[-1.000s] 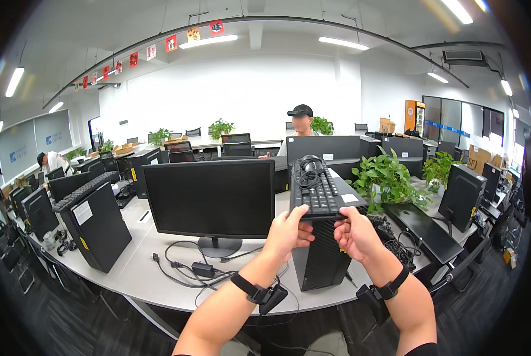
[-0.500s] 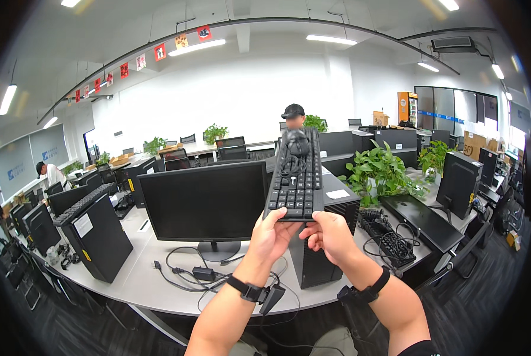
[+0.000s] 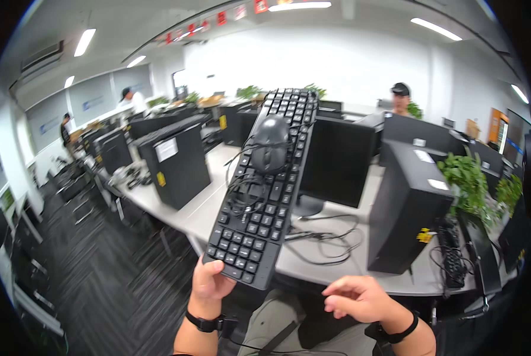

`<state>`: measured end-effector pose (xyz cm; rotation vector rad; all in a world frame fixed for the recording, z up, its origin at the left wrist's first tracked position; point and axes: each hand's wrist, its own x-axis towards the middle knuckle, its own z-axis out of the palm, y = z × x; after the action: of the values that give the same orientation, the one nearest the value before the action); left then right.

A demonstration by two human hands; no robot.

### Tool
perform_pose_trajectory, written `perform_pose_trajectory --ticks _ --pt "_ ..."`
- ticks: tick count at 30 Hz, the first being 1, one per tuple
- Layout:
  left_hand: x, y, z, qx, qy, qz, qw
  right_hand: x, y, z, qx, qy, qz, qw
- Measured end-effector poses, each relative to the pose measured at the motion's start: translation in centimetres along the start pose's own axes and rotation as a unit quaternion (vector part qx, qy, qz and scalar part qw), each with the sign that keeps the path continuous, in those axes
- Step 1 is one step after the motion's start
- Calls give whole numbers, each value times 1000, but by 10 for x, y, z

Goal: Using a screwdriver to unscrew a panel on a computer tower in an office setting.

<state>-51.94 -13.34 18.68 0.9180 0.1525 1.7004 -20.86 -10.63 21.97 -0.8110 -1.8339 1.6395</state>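
Note:
A black keyboard (image 3: 250, 228) slants up in front of me, its near end gripped by my left hand (image 3: 211, 277), thumb on top of the keys. On the keys rests a black mouse (image 3: 270, 145), its cable bundled in loops just below it. Apart from the keyboard, my right hand (image 3: 360, 299) hovers over my lap with its fingers loosely curved and nothing between them. Both wrists wear black straps.
Behind the keyboard stands a black monitor (image 3: 339, 163) on a light desk (image 3: 185, 216), with loose black cables (image 3: 322, 237) beside it. Computer towers (image 3: 411, 207) stand left (image 3: 179, 160) and right. Another keyboard (image 3: 452, 255) and leafy plants (image 3: 467, 181) are at right. Other people are farther back.
My right hand has let go of the keyboard and dropped to the lower right. The left hand has carried it leftward and nearer. My view has turned left.

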Motion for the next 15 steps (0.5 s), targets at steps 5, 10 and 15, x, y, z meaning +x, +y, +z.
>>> perform_pose_trajectory --ticks 5,10,15 --pt "-69 53 -49 109 168 25 980 50 52 52 131 -51 49 989" --pt "-80 71 -105 155 237 -27 959 140 79 142 -139 57 -140 979" --pt "-72 75 -178 147 259 -46 953 176 97 148 -56 32 -70 995"
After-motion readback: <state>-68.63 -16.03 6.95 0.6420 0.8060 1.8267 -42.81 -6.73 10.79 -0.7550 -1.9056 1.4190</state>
